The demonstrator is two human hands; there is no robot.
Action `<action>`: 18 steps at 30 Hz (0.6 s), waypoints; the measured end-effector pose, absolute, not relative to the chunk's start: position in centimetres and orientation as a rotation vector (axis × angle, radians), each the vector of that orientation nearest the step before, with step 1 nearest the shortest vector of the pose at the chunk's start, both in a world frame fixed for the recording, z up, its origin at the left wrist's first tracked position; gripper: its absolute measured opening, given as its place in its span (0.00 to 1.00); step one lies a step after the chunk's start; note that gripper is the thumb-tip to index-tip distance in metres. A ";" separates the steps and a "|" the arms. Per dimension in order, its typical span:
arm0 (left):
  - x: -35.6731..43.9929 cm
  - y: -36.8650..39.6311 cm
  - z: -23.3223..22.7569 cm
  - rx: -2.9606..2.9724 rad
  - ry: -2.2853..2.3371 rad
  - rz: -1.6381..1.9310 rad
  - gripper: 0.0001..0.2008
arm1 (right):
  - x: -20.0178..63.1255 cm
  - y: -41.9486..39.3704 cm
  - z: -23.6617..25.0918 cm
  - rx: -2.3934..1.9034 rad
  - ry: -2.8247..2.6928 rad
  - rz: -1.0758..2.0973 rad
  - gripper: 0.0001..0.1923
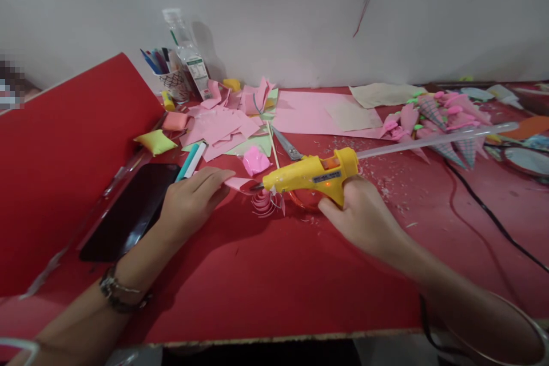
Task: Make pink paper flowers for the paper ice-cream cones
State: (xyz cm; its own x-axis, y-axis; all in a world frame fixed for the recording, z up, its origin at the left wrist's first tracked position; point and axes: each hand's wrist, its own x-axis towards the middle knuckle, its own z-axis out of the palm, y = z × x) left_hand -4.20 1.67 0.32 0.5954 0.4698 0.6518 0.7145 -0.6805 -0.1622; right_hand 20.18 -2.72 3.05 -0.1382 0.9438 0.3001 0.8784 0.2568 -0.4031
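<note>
The fingers (214,178) of the left hand (193,200) lie flat and close together, pressing down a pink paper strip (238,183) on the red worktop (257,280). The strip's far end meets the nozzle of a yellow glue gun (311,174), which the right hand (360,217) grips by the handle, fingers wrapped around it; a clear glue stick (433,141) juts out of the gun's back toward the right. Just under the nozzle sits a coiled pink paper spiral (266,203), touching the worktop. A crumpled pink piece (255,160) lies just behind the strip, near a thin wooden skewer (273,146) and a pair of scissors (288,147). To the left of the left hand lies a dark phone (132,209), with a teal and white pen (191,161) beside it. Farther back is a heap of pink paper scraps (223,126), a cup of pens (171,77) and a clear bottle (189,57) against the wall. At the far right lies a pile of pink paper cones (441,120), and a black cord (493,217) runs across the worktop.
</note>
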 end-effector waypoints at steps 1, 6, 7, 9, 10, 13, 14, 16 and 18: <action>-4.2 1.7 0.3 -2.416 -0.957 -0.822 0.05 | 20.2 -2.7 3.0 -1.644 -2.058 0.138 0.06; -4.2 1.7 0.2 -2.403 -1.003 -0.824 0.06 | 20.4 -2.8 2.5 -1.618 -2.078 -0.082 0.10; -4.1 1.7 0.2 -2.399 -1.009 -0.826 0.05 | 20.4 -2.8 2.5 -1.621 -2.081 -0.119 0.11; -4.0 1.7 0.3 -2.390 -1.011 -0.831 0.05 | 20.4 -2.8 2.4 -1.623 -2.094 -0.162 0.11; -3.9 1.7 0.3 -2.387 -1.008 -0.832 0.05 | 20.4 -2.9 2.4 -1.611 -2.097 -0.169 0.10; -3.8 1.8 0.2 -2.390 -1.010 -0.850 0.06 | 20.5 -3.0 2.4 -1.519 -2.105 -0.155 0.09; -3.7 1.8 0.2 -2.396 -1.021 -0.864 0.07 | 20.5 -3.0 2.4 -1.482 -2.102 -0.160 0.09; -3.7 1.8 0.1 -2.426 -1.052 -0.884 0.08 | 20.6 -3.1 2.4 -1.442 -2.090 -0.191 0.08; -3.7 1.9 0.1 -2.468 -1.081 -0.875 0.08 | 20.7 -3.1 2.4 -1.442 -2.068 -0.218 0.08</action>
State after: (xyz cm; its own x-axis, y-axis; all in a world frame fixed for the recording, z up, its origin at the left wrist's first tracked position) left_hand -3.67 1.85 0.05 0.5291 0.5552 0.6417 0.7431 -0.6683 -0.0345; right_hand 20.66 -3.11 2.39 -0.2279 0.7979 0.5581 0.8965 0.3956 -0.1994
